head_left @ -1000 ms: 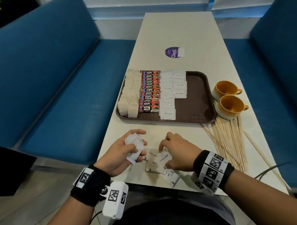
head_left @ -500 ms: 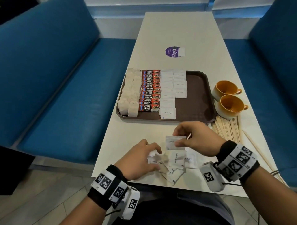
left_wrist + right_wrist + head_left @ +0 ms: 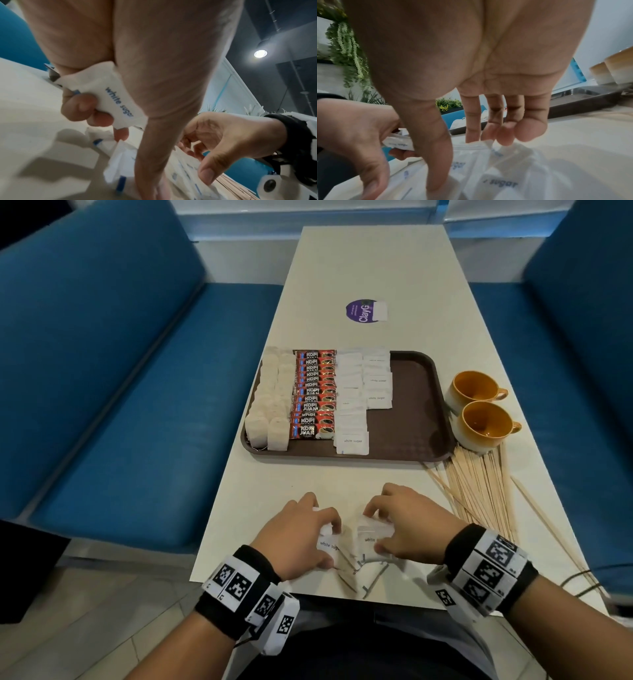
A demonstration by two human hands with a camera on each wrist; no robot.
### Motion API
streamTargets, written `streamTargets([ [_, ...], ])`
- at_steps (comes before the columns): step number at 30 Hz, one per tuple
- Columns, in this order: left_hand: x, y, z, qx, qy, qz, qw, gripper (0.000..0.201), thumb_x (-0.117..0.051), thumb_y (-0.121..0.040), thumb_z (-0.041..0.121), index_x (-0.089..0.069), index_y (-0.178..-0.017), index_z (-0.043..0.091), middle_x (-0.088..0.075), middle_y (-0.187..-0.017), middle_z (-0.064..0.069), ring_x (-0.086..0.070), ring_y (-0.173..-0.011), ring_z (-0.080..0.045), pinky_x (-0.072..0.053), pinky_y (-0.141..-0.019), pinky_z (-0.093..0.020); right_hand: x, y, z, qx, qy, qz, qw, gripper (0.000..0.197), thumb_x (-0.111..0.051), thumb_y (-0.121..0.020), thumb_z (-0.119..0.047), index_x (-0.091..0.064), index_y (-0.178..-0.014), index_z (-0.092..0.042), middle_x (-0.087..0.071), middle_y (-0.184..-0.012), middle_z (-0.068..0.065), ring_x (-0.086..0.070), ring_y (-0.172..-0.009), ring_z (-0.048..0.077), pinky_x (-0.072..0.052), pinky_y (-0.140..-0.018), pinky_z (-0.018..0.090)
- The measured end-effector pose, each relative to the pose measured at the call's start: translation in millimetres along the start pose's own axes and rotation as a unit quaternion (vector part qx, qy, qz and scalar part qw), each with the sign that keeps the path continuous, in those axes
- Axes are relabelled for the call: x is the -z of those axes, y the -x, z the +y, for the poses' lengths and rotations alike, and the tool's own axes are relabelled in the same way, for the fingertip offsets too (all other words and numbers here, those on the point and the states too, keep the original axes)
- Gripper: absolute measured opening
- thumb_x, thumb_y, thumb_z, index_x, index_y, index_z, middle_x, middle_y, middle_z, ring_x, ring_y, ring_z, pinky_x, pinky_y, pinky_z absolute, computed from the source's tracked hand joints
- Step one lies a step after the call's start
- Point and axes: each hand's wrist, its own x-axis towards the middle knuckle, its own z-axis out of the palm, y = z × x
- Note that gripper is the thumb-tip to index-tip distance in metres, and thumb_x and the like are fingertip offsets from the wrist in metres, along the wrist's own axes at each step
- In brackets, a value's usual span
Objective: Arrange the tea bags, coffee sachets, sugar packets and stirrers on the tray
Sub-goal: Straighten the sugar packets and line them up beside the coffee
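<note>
The brown tray (image 3: 411, 405) holds columns of tea bags (image 3: 270, 405), red coffee sachets (image 3: 313, 395) and white sugar packets (image 3: 352, 405). At the table's near edge lies a loose pile of sugar packets (image 3: 371, 575). My left hand (image 3: 325, 532) grips a "white sugar" packet (image 3: 109, 94), fingers curled under it. My right hand (image 3: 376, 530) is just to its right, fingertips and thumb pinching a packet (image 3: 368, 539) on top of the pile (image 3: 501, 184). Wooden stirrers (image 3: 479, 484) lie fanned on the table right of the hands.
Two orange cups (image 3: 474, 386) (image 3: 486, 424) stand right of the tray, touching the stirrers' far ends. A purple sticker (image 3: 364, 310) lies beyond the tray. Blue benches flank the table. The tray's right third is bare brown.
My right hand, which held a packet lifted toward the tray half a second ago, has dropped back onto the pile. My left hand has moved right and down beside it.
</note>
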Motion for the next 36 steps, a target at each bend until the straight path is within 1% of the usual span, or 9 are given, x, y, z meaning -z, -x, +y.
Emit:
streamTargets([
  [9,-0.2,-7.9,-3.2,-0.009,0.030,0.024,0.999,0.023,-0.076,-0.088,0.033,-0.054,-0.097,0.033,-0.049,-0.103,0.006,-0.054,-0.089,-0.018,-0.040,-0.075,-0.032,-0.6,4.3,4.8,0.004,-0.093,0.018,0.995,0.030,-0.084,-0.077,-0.028,-0.061,-0.097,-0.030,-0.063,-0.094,-0.012,-0.057,-0.085,0.006,-0.053,-0.078,0.026],
  [13,-1.9,-6.2,-7.5,-0.014,0.065,0.057,0.996,0.020,-0.068,-0.092,0.021,-0.052,-0.088,0.032,-0.061,-0.093,0.008,-0.060,-0.085,-0.017,-0.052,-0.077,-0.037,5.2,7.9,12.9,0.010,-0.149,0.044,0.988,0.024,-0.085,-0.080,-0.023,-0.065,-0.091,-0.031,-0.068,-0.087,-0.008,-0.061,-0.082,0.008,-0.056,-0.077,0.029],
  [16,1.7,-1.8,-12.1,-0.005,0.149,0.089,0.985,0.019,-0.070,-0.092,0.020,-0.055,-0.088,0.032,-0.067,-0.086,0.007,-0.063,-0.072,-0.010,-0.054,-0.069,-0.030,10.4,11.2,19.8,0.007,-0.202,0.075,0.977,0.021,-0.085,-0.080,-0.024,-0.066,-0.088,-0.032,-0.070,-0.085,-0.009,-0.063,-0.081,0.007,-0.057,-0.076,0.030],
  [19,11.2,4.6,-16.0,0.002,0.289,0.110,0.951,0.023,-0.072,-0.091,0.014,-0.062,-0.098,0.034,-0.070,-0.084,0.001,-0.062,-0.058,-0.007,-0.051,-0.057,-0.021,15.6,14.3,24.1,0.020,-0.255,0.105,0.961,0.018,-0.085,-0.081,-0.030,-0.068,-0.088,-0.031,-0.072,-0.085,-0.009,-0.066,-0.081,0.008,-0.058,-0.077,0.035],
  [22,20.1,7.2,-20.7,0.009,0.412,0.088,0.907,0.029,-0.074,-0.089,0.006,-0.067,-0.109,0.026,-0.070,-0.079,0.000,-0.065,-0.058,-0.019,-0.053,-0.054,-0.028,23.5,16.7,19.0,0.051,-0.333,0.107,0.936,0.016,-0.085,-0.083,-0.022,-0.072,-0.091,-0.021,-0.076,-0.087,-0.003,-0.070,-0.078,0.012,-0.061,-0.077,0.039],
  [26,24.3,7.0,-15.7,-0.001,0.590,0.042,0.806,0.028,-0.079,-0.083,0.002,-0.065,-0.105,0.010,-0.071,-0.090,-0.023,-0.069,-0.064,-0.038,-0.056,-0.051,-0.034,29.9,13.4,2.4,0.096,-0.443,0.089,0.887,0.017,-0.083,-0.083,-0.011,-0.073,-0.097,-0.008,-0.077,-0.090,0.010,-0.070,-0.076,0.025,-0.060,-0.065,0.033],
  [28,24.4,4.8,-8.5,-0.008,0.646,0.022,0.763,0.029,-0.080,-0.076,0.006,-0.066,-0.101,0.009,-0.068,-0.093,-0.029,-0.069,-0.070,-0.040,-0.057,-0.054,-0.037,28.5,6.6,-4.2,0.101,-0.467,0.091,0.874,0.020,-0.082,-0.083,-0.007,-0.072,-0.099,-0.002,-0.076,-0.094,0.015,-0.071,-0.081,0.032,-0.060,-0.063,0.032],
  [32,23.0,-1.4,1.5,-0.046,0.698,-0.012,0.714,0.029,-0.070,-0.083,0.003,-0.058,-0.109,0.007,-0.067,-0.104,-0.030,-0.068,-0.090,-0.044,-0.059,-0.066,-0.043,24.8,-6.0,-12.2,0.072,-0.507,0.125,0.850,0.024,-0.083,-0.082,-0.005,-0.073,-0.104,-0.001,-0.075,-0.098,0.019,-0.070,-0.081,0.023,-0.062,-0.067,0.029],
  [36,24.4,-5.6,4.9,-0.056,0.732,-0.022,0.679,0.030,-0.069,-0.082,0.001,-0.057,-0.108,0.007,-0.064,-0.119,-0.034,-0.065,-0.111,-0.051,-0.056,-0.091,-0.058,26.5,-10.7,-13.8,0.078,-0.548,0.136,0.822,0.025,-0.079,-0.083,-0.001,-0.071,-0.106,0.004,-0.075,-0.102,0.021,-0.072,-0.087,0.036,-0.063,-0.069,0.034],
])
